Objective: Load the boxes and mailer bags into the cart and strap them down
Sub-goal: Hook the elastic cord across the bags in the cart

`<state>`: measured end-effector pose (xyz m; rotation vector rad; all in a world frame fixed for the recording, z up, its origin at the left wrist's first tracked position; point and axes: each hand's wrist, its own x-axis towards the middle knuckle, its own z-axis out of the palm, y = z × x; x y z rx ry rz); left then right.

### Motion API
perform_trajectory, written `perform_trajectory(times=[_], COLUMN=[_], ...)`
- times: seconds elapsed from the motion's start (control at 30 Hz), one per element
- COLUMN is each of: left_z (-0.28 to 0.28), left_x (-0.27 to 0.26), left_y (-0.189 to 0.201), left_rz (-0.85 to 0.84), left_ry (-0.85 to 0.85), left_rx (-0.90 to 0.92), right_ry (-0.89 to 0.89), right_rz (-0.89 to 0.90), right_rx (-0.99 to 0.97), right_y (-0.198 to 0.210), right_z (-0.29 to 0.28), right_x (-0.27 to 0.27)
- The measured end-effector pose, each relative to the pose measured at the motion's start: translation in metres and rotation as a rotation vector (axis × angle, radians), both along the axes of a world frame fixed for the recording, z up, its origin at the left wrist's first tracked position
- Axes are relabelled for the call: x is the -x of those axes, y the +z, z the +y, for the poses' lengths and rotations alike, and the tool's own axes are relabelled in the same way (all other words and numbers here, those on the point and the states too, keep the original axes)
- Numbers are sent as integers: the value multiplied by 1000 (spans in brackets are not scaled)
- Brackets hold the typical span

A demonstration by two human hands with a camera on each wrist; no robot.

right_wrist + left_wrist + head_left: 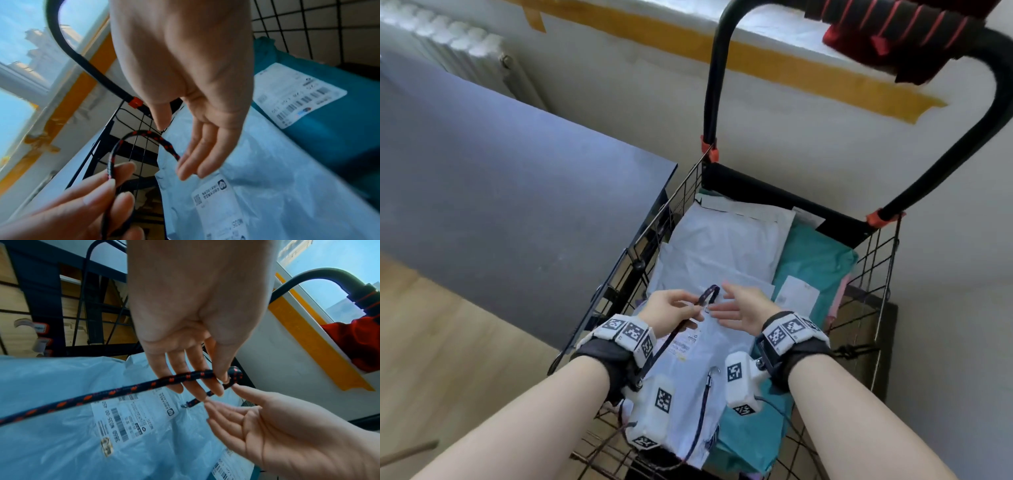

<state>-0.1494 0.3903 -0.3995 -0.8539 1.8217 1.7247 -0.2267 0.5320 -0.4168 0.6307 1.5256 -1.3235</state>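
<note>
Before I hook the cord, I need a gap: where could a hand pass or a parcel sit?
Free: the table left of the cart, and the white bag beyond both hands. Crowded: the left hand pinches the cord beside the right hand.

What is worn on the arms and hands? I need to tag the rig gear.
Bare forearms and hands, no sleeves or gloves. Each wrist has a black strap, a band of white blocks with black square codes, and a white coded camera box: left wrist, right wrist. A thin cable leaves the right box.
</note>
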Motion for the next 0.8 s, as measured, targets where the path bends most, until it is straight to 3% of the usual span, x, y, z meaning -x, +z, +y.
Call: perform_trajectory(times=[0.17, 0.27, 0.4, 0.53, 0.8], left_z=[-17, -22, -25, -32, -48], left_x=[12, 16, 19, 21, 22], left_y=[-8, -15, -25, -40, -60], left_rz=[-61, -101, -111, -50, -23], left_ry=[-89, -68, -57, -40, 115], left_rx=[-34, -34, 47, 264, 286], right_ry=[-265, -300, -132, 30, 240], right_rz=[82, 148, 307, 422, 551], right_rx=[171, 229, 121, 31, 1], right_y=[-6, -5, -5, -23, -49], right_z=[-19, -27, -42, -57, -71], right_x=[28, 45, 57, 65, 77])
